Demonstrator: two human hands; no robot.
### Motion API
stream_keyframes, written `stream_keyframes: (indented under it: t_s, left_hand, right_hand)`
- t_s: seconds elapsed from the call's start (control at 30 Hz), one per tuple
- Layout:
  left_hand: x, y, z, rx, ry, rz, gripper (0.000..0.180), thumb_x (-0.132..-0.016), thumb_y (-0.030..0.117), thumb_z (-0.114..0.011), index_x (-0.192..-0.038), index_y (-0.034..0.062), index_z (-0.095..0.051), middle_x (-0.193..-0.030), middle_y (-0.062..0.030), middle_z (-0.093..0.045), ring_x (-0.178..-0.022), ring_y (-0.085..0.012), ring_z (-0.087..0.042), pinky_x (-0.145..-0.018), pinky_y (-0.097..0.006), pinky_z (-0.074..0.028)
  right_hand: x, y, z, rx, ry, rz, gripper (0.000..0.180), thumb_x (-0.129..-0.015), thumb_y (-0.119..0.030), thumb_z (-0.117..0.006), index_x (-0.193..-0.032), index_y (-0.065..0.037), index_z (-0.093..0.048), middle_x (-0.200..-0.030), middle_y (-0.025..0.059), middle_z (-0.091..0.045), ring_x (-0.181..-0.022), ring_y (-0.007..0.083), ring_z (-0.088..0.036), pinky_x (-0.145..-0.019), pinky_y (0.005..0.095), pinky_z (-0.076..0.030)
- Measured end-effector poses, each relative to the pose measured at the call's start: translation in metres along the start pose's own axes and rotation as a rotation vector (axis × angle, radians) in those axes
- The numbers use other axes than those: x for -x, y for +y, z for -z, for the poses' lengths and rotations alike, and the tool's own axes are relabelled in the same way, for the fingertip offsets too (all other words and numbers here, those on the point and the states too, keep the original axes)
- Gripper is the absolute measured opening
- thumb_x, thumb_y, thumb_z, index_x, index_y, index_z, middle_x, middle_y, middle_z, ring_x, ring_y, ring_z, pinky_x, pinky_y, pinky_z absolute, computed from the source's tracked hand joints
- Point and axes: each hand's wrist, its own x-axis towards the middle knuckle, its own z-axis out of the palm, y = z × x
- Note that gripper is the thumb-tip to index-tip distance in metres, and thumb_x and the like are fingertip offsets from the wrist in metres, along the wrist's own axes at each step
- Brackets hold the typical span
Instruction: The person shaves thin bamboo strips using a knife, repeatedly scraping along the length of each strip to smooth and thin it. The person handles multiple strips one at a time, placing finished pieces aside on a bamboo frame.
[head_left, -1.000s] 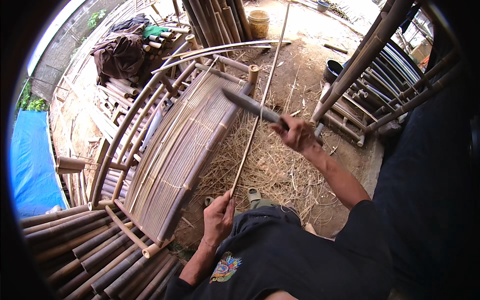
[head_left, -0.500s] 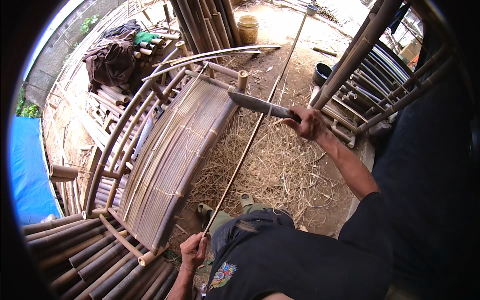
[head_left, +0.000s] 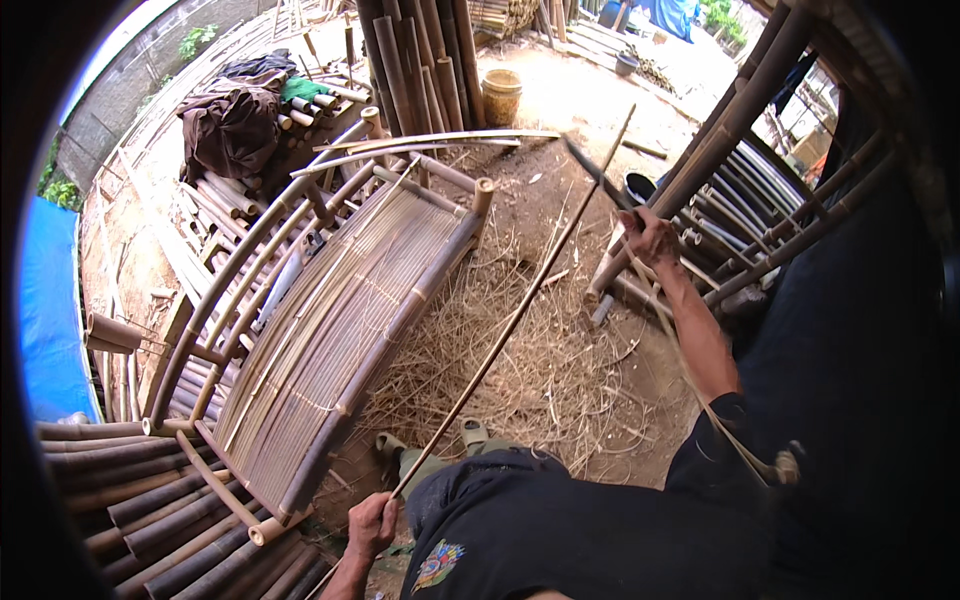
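Observation:
Near the bottom edge my left hand (head_left: 372, 525) is closed around the lower end of a long, thin bamboo strip (head_left: 497, 345). The strip slants up and away to the right, past the middle of the view. My right hand (head_left: 652, 243) grips a machete (head_left: 587, 167) by its handle, which the fingers cover. The dark blade points up and to the left, crossing the strip near its far end. A thin, pale peeled sliver (head_left: 690, 372) trails from beside my right hand down along the forearm. Its lower end is curled and blurred.
A bamboo bench (head_left: 330, 310) stands at the left, close to the strip. Shavings (head_left: 520, 380) cover the ground before my feet. Bamboo poles (head_left: 190, 520) lie at lower left; others stand upright beside a yellow bucket (head_left: 501, 97). A bamboo frame (head_left: 735, 110) rises at the right.
My right hand and the machete have moved right and slightly down along the strip, and the blade has tilted more steeply. A loose sliver now hangs by my right forearm. The view has shifted slightly.

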Motion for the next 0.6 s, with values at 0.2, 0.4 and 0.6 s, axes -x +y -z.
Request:
stream_keyframes:
  t_s: [0.2,0.4,0.6]
  left_hand:
    - [0.092,-0.068,0.027,-0.136,-0.053,0.162,0.018,-0.086,0.015,-0.055,-0.074,0.0023,-0.059,-0.065,-0.0177,-0.057,-0.061,-0.0365,-0.059,-0.058,-0.041,-0.048]
    - [-0.034,-0.035,-0.025,0.262,-0.017,0.345,0.026,-0.093,0.016,-0.056,-0.114,0.0031,-0.062,-0.071,-0.0125,-0.062,-0.065,-0.0147,-0.062,-0.064,-0.031,-0.05]
    - [-0.183,0.048,-0.055,0.693,0.032,0.264,0.032,-0.094,0.016,-0.055,-0.12,-0.0015,-0.062,-0.073,-0.002,-0.061,-0.066,-0.0101,-0.055,-0.064,-0.026,-0.047]
  right_hand:
    - [-0.066,0.15,0.043,0.002,0.039,-0.381,0.075,-0.089,-0.07,-0.044,-0.09,0.001,-0.07,-0.072,0.0171,-0.068,-0.066,0.0328,-0.067,-0.057,0.0422,-0.05]
    - [-0.048,0.129,-0.012,-0.029,0.07,-0.503,0.089,-0.083,-0.078,-0.04,-0.084,0.006,-0.069,-0.078,0.0241,-0.068,-0.073,0.034,-0.069,-0.069,0.0431,-0.054]
    - [0.093,-0.106,-0.071,-0.232,-0.354,0.07,0.056,-0.096,-0.059,-0.041,-0.091,-0.008,-0.063,-0.062,0.0068,-0.059,-0.054,0.0179,-0.058,-0.042,0.0361,-0.045]
